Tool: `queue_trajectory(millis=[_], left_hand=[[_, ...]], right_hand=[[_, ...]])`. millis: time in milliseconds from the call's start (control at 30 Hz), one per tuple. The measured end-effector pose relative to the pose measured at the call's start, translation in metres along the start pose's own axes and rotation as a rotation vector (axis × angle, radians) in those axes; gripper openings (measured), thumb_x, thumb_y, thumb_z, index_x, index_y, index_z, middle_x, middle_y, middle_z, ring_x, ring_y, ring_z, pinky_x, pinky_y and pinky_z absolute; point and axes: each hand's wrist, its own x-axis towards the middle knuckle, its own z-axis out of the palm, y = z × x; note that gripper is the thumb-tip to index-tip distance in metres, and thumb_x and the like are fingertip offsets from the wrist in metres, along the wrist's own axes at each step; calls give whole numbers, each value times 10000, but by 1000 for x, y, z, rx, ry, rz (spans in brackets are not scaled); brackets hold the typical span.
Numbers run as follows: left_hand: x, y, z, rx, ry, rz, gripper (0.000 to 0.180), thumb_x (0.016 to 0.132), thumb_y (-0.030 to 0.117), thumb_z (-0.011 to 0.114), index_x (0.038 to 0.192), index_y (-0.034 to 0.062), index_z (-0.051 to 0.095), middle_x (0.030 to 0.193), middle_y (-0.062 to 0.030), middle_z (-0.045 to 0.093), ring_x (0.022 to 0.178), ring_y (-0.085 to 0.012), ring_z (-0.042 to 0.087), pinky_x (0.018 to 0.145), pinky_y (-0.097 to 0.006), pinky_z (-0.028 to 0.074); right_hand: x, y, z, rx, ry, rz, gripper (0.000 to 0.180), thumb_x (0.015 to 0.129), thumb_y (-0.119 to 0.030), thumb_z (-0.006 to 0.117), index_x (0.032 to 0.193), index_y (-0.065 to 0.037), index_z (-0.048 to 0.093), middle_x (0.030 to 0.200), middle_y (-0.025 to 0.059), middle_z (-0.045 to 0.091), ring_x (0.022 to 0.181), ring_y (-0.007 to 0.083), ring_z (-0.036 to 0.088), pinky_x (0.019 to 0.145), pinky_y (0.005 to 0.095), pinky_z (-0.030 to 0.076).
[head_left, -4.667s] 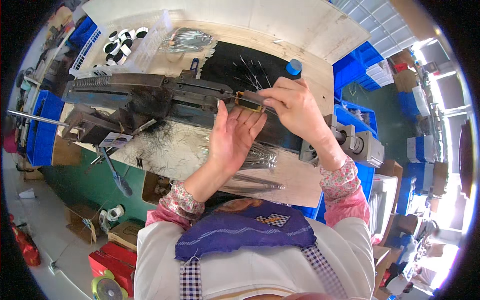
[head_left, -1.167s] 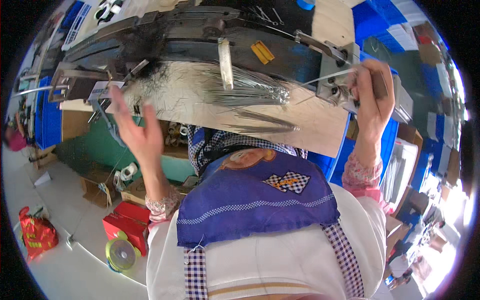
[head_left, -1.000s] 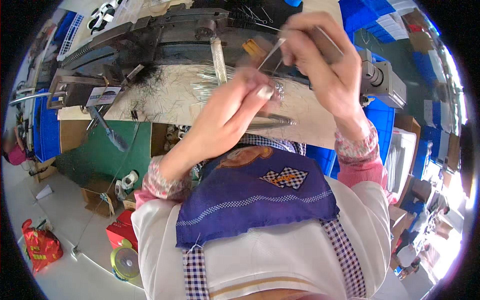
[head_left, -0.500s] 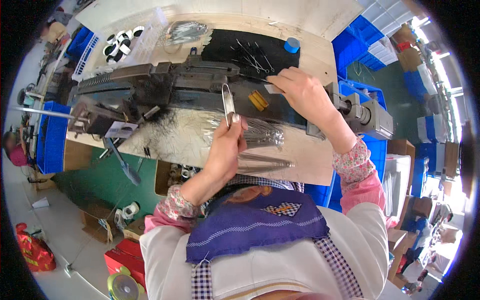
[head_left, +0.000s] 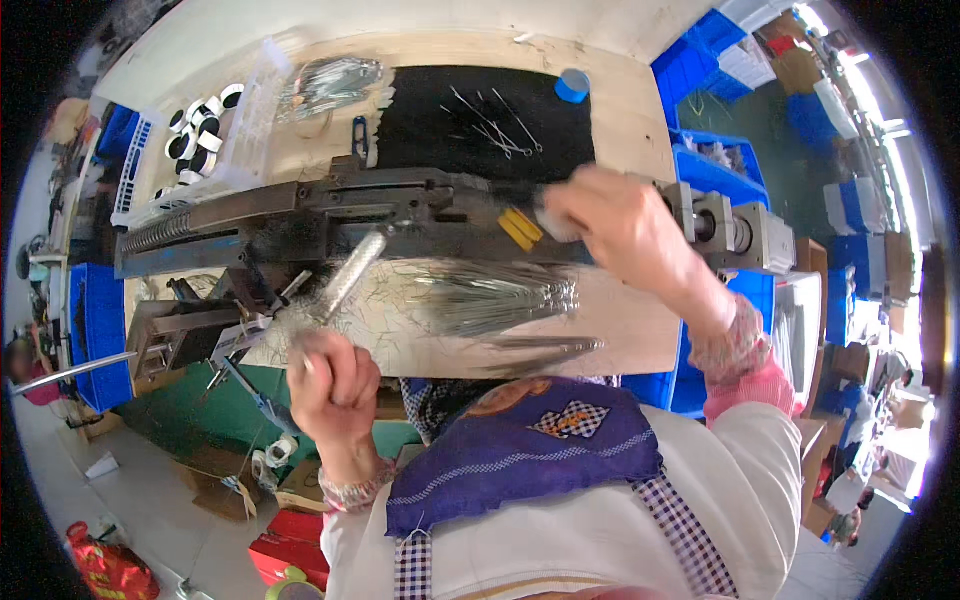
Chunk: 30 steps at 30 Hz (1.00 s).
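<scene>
Bench observation, head view. Landmark: the long dark metal machine lying across the wooden workbench.

The left hand is sitting at the near edge of the bench, below the machine's middle. Its fingers are curled tight around the lower end of a slim silvery metal rod, which is slanting up and to the right toward the machine body; the rod's upper end is lying just in front of the machine. Motion blur is softening the rod's outline, so whether its tip is touching the machine cannot be told.

The right hand is resting on the machine's right portion, fingers bent and pressed together, pinching at something small against the dark body; what it is gripping cannot be told. It is sitting just right of two short yellow pieces lying on the machine.

Between the machine and the near bench edge, a fanned bundle of thin metal wires is lying on the bench, with a second, darker bundle nearer the edge.

Behind the machine, a black mat is carrying a few loose needles. A blue cap is standing at the mat's far right corner. Left of the mat, a white plastic tray is holding black-and-white rings.

Blue bins are standing beyond the machine's right end.
</scene>
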Motion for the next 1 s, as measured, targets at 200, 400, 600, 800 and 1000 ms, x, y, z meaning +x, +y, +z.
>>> queue_trajectory(millis=[200, 400, 600, 800, 1000], left_hand=[[70, -70, 58, 1347, -223, -260, 264, 896, 225, 575, 848, -12, 681, 570, -99, 554, 496, -162, 511, 507, -302, 403], [132, -120, 37, 1417, -320, -166, 295, 880, 261, 589, 813, 1, 712, 653, -123, 649, 611, -178, 628, 593, -310, 458], [117, -74, 67, 2217, -478, 622, 69, 750, 80, 617, 729, 15, 632, 755, -118, 617, 735, -330, 615, 619, -444, 487], [90, -42, 54, 2374, -399, 1067, 58, 774, 46, 631, 805, 7, 661, 818, -109, 616, 875, -280, 570, 724, -383, 474], [19, -98, -7, 827, 359, 55, 342, 977, 291, 481, 857, 8, 631, 754, -94, 627, 597, -172, 573, 567, -264, 444]], right_hand=[[52, 39, 4, -358, -21, 171, 122, 749, -172, 638, 779, -54, 642, 820, 125, 615, 802, 325, 616, 676, 406, 517], [-8, 39, -6, 180, -88, -82, 222, 738, -193, 675, 835, -28, 564, 885, 131, 529, 837, 314, 574, 733, 389, 486], [3, 30, 26, 33, 145, -232, 175, 751, -181, 628, 775, -50, 514, 736, 94, 537, 744, 306, 592, 636, 399, 499], [30, 5, 40, 307, 296, -226, 139, 728, -171, 646, 818, -66, 641, 795, 115, 640, 779, 317, 633, 667, 427, 504], [58, 4, 51, 253, 25, 58, 225, 747, -262, 629, 890, -111, 714, 841, 135, 673, 818, 321, 648, 746, 424, 518]])
